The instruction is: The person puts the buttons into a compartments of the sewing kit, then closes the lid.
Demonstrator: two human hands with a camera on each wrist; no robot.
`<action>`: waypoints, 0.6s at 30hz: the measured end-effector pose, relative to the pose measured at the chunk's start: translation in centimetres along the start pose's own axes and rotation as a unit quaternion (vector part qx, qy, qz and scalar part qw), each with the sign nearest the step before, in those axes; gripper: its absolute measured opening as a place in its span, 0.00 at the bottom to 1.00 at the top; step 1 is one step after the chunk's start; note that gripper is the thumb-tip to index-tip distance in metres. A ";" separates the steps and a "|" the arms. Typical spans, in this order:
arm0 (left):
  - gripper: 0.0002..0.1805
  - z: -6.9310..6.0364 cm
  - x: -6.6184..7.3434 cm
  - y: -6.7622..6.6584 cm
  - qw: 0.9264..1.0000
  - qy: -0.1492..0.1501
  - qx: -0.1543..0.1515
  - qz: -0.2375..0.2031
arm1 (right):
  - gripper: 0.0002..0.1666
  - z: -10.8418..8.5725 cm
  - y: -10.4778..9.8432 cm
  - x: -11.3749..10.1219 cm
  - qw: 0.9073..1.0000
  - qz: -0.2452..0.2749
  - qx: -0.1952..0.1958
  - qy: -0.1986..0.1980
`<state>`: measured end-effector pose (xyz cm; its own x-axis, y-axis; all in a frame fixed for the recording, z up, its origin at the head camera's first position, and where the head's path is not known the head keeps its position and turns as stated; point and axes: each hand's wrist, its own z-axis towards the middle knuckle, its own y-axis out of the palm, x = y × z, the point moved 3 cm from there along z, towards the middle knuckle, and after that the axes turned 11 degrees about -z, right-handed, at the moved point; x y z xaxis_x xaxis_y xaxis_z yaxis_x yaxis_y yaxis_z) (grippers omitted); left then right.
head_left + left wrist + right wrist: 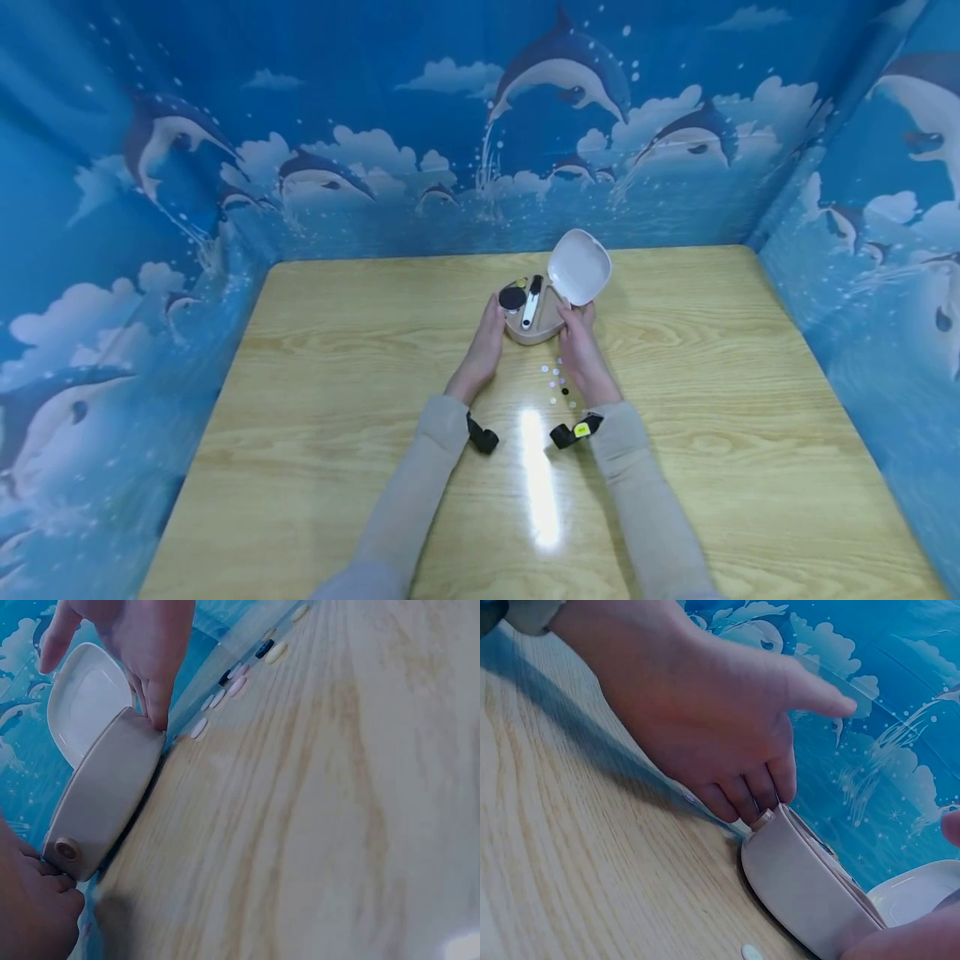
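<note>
A beige rounded case (534, 337) stands on the table with its white lid (580, 267) tipped open. Inside it lie a black round piece (512, 298), a slim white tool with a black end (531, 307) and a small yellowish item (521, 283). Against the case's left side rests my left hand (484, 346), its thumb raised away from the fingers in the right wrist view. My right hand (581, 346) touches the opposite side near the lid, its fingers reaching down along the wall in the left wrist view. A button-like catch (67, 849) shows on the case.
Several small flat button-like discs (237, 686), pale and dark, lie scattered on the wooden table (352, 375) close to my right wrist. A blue dolphin-print curtain (420, 125) rises along the table's back edge and both sides.
</note>
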<state>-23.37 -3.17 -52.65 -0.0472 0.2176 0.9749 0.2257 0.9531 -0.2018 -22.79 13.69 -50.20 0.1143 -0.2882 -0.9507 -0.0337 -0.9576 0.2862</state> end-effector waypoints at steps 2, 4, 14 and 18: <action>0.40 -0.3 0.1 -0.3 1.000 -0.003 -0.003 0.013 | 0.45 0.1 0.0 0.0 1.000 -0.008 -0.003 0.002; 0.41 -0.4 0.1 -0.8 1.000 -0.007 -0.005 0.021 | 0.45 0.2 0.0 0.1 1.000 -0.013 -0.006 0.006; 0.47 -1.2 -0.4 -3.3 1.000 -0.007 -0.016 -0.005 | 0.47 0.5 0.6 0.2 0.999 -0.022 -0.023 0.028; 0.46 -2.0 -0.7 -3.3 1.000 -0.014 -0.025 -0.010 | 0.46 0.7 0.9 0.4 0.999 -0.028 -0.031 0.031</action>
<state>-22.16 -6.87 -52.49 -0.0789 0.2044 0.9757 0.2729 0.9458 -0.1760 -23.43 12.74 -50.37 0.1753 -0.2321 -0.9568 0.0351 -0.9697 0.2417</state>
